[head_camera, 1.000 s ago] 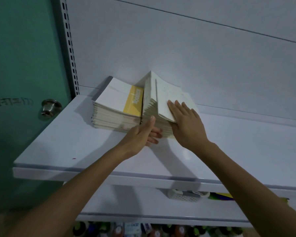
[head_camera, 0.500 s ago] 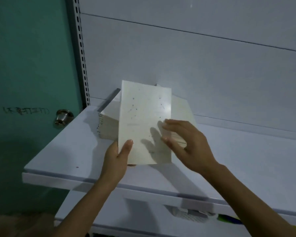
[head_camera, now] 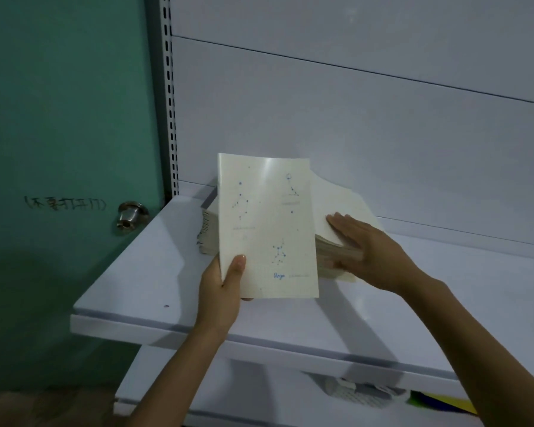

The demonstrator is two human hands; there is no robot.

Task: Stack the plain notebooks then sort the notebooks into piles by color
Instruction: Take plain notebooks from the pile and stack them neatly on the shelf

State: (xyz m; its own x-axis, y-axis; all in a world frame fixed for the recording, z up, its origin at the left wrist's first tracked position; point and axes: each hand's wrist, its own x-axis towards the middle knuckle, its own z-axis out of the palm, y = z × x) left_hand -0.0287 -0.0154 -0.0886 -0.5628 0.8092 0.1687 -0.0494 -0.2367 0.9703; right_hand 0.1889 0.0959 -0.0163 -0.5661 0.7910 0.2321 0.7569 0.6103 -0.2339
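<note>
- The white back panel [head_camera: 367,118] closes off the rear of the shelving, and a slotted upright [head_camera: 170,87] runs along its left edge.
- A green door [head_camera: 68,103] stands to the left, near the shelf's left end.
- The white shelf [head_camera: 444,303] has bare surface to the right of the stacks and along its front edge.
- A lower shelf [head_camera: 259,396] sits beneath it and holds a white basket [head_camera: 361,392].
- The right notebook stack [head_camera: 330,251] lies near the back panel, and the left notebook stack [head_camera: 204,229] shows only partly behind the raised notebook.
- The cream constellation notebook [head_camera: 265,223] is held upright above the shelf front and blocks sight of the gap between the stacks.
- The right hand [head_camera: 370,251] lies flat on the right stack with its fingers straight, grasping nothing.
- The left hand [head_camera: 219,291] pinches the notebook's lower left corner, thumb on the cover.
- A metal door knob [head_camera: 130,214] juts out just beside the shelf's left end.
</note>
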